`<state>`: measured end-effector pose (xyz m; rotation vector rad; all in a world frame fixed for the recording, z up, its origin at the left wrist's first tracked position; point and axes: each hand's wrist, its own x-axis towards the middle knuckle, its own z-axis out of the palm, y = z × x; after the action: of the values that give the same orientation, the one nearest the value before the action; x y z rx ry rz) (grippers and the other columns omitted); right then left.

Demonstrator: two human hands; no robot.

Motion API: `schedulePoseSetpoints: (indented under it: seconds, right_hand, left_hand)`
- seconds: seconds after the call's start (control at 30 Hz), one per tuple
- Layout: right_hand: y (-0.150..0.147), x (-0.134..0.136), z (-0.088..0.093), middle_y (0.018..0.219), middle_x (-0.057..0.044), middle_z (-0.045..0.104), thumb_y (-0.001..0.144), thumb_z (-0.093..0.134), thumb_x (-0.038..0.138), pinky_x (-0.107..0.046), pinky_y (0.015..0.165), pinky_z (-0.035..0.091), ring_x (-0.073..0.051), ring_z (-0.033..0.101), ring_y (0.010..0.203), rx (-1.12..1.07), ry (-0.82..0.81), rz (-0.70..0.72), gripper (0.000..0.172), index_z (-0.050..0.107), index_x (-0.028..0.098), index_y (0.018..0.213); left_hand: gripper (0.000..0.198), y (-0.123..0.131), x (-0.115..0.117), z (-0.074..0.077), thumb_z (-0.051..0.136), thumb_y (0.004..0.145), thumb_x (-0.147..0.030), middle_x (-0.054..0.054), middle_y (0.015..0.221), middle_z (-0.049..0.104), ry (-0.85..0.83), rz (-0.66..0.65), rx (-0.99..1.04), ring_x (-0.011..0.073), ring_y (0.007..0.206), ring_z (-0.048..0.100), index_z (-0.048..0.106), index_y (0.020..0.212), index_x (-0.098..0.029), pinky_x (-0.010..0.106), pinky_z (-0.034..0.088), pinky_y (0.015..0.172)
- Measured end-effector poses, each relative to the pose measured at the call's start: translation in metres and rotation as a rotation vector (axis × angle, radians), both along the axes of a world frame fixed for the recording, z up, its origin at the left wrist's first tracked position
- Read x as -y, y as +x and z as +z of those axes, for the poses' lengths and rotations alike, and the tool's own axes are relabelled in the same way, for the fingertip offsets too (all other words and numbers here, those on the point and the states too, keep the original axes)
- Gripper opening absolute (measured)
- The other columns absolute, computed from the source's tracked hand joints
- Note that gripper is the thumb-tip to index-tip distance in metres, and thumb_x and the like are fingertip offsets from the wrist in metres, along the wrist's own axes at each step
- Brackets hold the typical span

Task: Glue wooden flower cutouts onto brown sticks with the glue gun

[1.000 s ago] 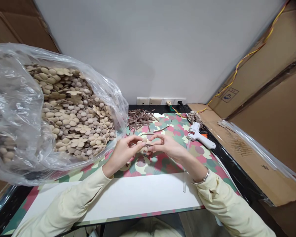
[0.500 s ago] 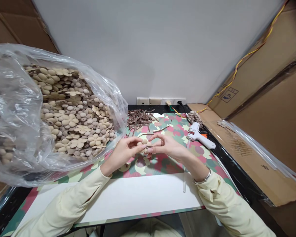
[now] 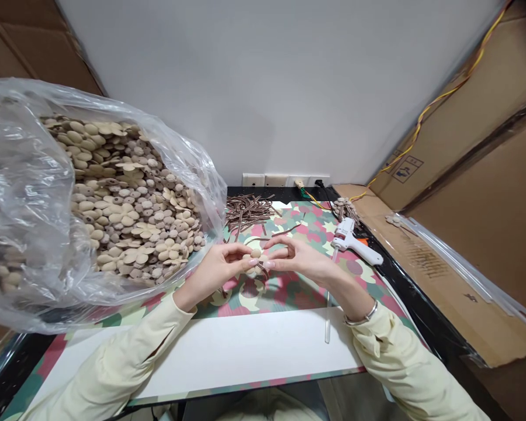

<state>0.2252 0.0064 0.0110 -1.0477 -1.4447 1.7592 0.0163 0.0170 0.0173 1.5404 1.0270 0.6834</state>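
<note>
Beige flower, held, between both hands

Flower between left hand and right hand

The head-worn camera looks forward and down onto the nearby table.

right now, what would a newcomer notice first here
Probably the clear plastic bag first: it is crammed with beige flower shapes and fills the left side. At centre, the left hand holds a flower piece, the right hand at its edge. The white glue gun lies to their right, at the edge of the patterned mat.
</note>
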Motion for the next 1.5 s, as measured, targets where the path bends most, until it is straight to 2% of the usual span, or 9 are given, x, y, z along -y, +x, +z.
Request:
schedulePoseSetpoints:
  seconds: [0.17,0.3,0.47,0.67,0.83,0.97,1.2,1.37,1.5]
  right_hand:
    - [-0.008,0.003,-0.003,0.082,-0.002,0.066,0.073,0.069,0.034,-0.032,0.066,0.048,-0.016,0.063,0.07,0.015,0.125,-0.054,0.042,0.045,0.022,0.105]
    - [-0.01,0.004,-0.004,0.076,0.0,0.065,0.074,0.068,0.035,-0.03,0.063,0.048,-0.016,0.062,0.068,0.051,0.191,-0.058,0.041,0.045,0.022,0.105]
    - [-0.006,0.002,-0.001,0.081,-0.002,0.066,0.074,0.068,0.036,-0.031,0.067,0.048,-0.017,0.063,0.074,0.067,0.147,-0.029,0.046,0.042,0.023,0.11]
    - [-0.002,0.002,0.003,0.084,-0.003,0.067,0.083,0.054,0.041,-0.03,0.069,0.049,-0.016,0.063,0.079,0.096,0.16,-0.048,0.032,0.046,0.023,0.108]
    - [-0.001,-0.001,0.002,0.086,-0.004,0.066,0.073,0.067,0.035,-0.031,0.071,0.05,-0.017,0.064,0.079,0.099,0.161,0.074,0.033,0.053,0.021,0.1]
    - [-0.008,0.002,0.004,0.089,-0.005,0.066,0.073,0.067,0.031,-0.03,0.073,0.05,-0.017,0.063,0.083,0.151,0.356,-0.01,0.025,0.059,0.018,0.094]
    - [-0.028,0.016,-0.01,0.093,-0.007,0.065,0.085,0.049,0.019,-0.032,0.075,0.049,-0.019,0.06,0.085,0.48,0.961,-0.312,0.02,0.058,0.021,0.103]
    - [-0.03,0.011,-0.026,0.104,-0.012,0.062,0.088,0.04,0.013,-0.039,0.082,0.045,-0.024,0.055,0.099,0.677,1.271,-0.295,0.028,0.055,0.02,0.111]
    - [-0.031,0.013,-0.02,0.112,-0.015,0.057,0.084,0.05,0.02,-0.041,0.084,0.043,-0.026,0.052,0.103,0.727,1.285,-0.226,0.029,0.053,0.017,0.113]
  left_hand:
    - [0.018,0.002,0.003,0.0,0.065,0.074,-0.031,0.002,0.074,0.069,0.004,-0.065,0.072,0.0125,0.065,0.062,0.066,0.082,-0.016,0.017,0.046,0.055]
    - [0.018,0.002,0.003,0.001,0.064,0.075,-0.031,0.002,0.074,0.07,-0.001,-0.081,0.074,0.0133,0.064,0.063,0.065,0.083,-0.015,0.018,0.047,0.054]
    - [0.017,0.002,0.001,0.001,0.065,0.075,-0.029,0.003,0.075,0.07,0.001,-0.064,0.06,0.0132,0.066,0.064,0.066,0.083,-0.015,0.017,0.047,0.056]
    - [0.019,-0.001,-0.001,-0.002,0.065,0.075,-0.03,0.003,0.079,0.07,0.016,-0.079,0.062,0.0132,0.069,0.063,0.068,0.087,-0.016,0.018,0.047,0.06]
    - [0.024,-0.001,-0.001,-0.003,0.064,0.074,-0.034,0.004,0.078,0.069,0.036,-0.047,0.02,0.0143,0.066,0.061,0.068,0.088,-0.016,0.019,0.045,0.053]
    - [0.024,0.002,-0.001,-0.003,0.063,0.074,-0.036,0.003,0.076,0.067,0.062,0.027,0.032,0.015,0.066,0.061,0.065,0.088,-0.016,0.021,0.046,0.054]
    - [0.03,0.008,0.001,-0.011,0.07,0.067,-0.036,0.005,0.077,0.067,0.04,0.249,0.117,0.0198,0.076,0.065,0.059,0.085,-0.015,0.024,0.05,0.058]
    - [0.027,0.007,0.0,-0.006,0.07,0.068,-0.029,0.007,0.087,0.069,-0.186,0.197,0.288,0.0177,0.083,0.064,0.064,0.089,-0.013,0.027,0.052,0.073]
    - [0.017,0.002,-0.003,-0.005,0.066,0.07,-0.019,0.007,0.105,0.066,-0.325,0.19,0.514,0.0164,0.092,0.062,0.068,0.087,-0.014,0.028,0.049,0.086]
